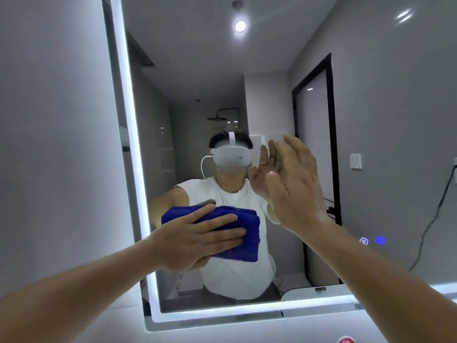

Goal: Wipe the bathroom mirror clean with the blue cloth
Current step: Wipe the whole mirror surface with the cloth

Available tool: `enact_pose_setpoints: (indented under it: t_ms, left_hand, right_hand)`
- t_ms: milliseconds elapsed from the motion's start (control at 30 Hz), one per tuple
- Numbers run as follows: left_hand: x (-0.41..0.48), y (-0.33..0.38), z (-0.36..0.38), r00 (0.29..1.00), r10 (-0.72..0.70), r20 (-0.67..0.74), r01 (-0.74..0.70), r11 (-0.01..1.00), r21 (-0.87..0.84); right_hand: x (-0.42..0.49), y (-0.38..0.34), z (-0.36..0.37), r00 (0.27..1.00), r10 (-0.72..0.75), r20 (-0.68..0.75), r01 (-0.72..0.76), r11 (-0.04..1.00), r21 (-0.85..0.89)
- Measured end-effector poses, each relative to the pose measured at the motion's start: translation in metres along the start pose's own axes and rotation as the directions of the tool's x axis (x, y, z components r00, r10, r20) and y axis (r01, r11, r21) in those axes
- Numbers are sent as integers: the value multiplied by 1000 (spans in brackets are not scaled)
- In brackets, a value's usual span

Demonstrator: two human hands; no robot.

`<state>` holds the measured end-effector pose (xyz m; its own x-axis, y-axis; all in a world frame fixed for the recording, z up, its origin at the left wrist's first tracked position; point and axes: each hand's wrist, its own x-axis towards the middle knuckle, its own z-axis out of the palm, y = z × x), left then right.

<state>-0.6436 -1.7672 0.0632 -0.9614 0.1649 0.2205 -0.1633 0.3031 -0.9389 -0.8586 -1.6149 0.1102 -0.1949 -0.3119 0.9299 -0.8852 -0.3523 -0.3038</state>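
The lit-edged bathroom mirror (371,95) fills most of the head view. A folded blue cloth (247,243) lies flat against the glass in its lower left part. My left hand (195,237) presses the cloth to the mirror with straight, spread fingers. My right hand (291,184) is raised to the right of the cloth, fingers straight, flat against or just off the glass; its reflection meets it at the fingertips. The mirror shows a person in a white sleeveless top wearing a headset.
A glowing white frame (128,120) runs down the mirror's left side and along the bottom. Two small blue touch icons (372,240) glow at the mirror's lower right. Grey wall (49,120) lies to the left. The rim of a red-and-white object (346,339) shows at the bottom edge.
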Motion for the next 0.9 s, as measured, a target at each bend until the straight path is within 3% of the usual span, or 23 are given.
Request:
enact_pose_setpoints:
  t_ms: [100, 200, 267, 367, 433, 600, 900]
  left_hand:
    - [15, -50, -12, 983, -174, -51, 176, 984, 39]
    - [25, -99, -25, 921, -362, -146, 373, 926, 54]
    - [27, -112, -27, 803, -549, -231, 563, 827, -9]
    - [37, -96, -25, 543, -784, -302, 795, 596, -116]
    - [37, -73, -19, 475, -832, -287, 833, 530, -157]
    - [10, -6, -1, 627, -747, -221, 730, 663, -168]
    - [-36, 99, 30, 761, -639, -109, 619, 767, -171]
  right_hand:
    - [8, -3, 8, 999, -43, 3, 43, 999, 7]
    - [13, -7, 12, 998, -59, 17, 59, 998, -7]
    - [15, -10, 14, 998, -56, 12, 56, 998, 4]
    - [14, -15, 15, 999, -32, -3, 32, 999, 20]
    - [5, -17, 19, 999, -27, 23, 26, 999, 27]
    - [-23, -16, 29, 999, -10, 53, 8, 999, 31]
    - [-90, -6, 48, 991, 65, 114, -74, 995, 71]
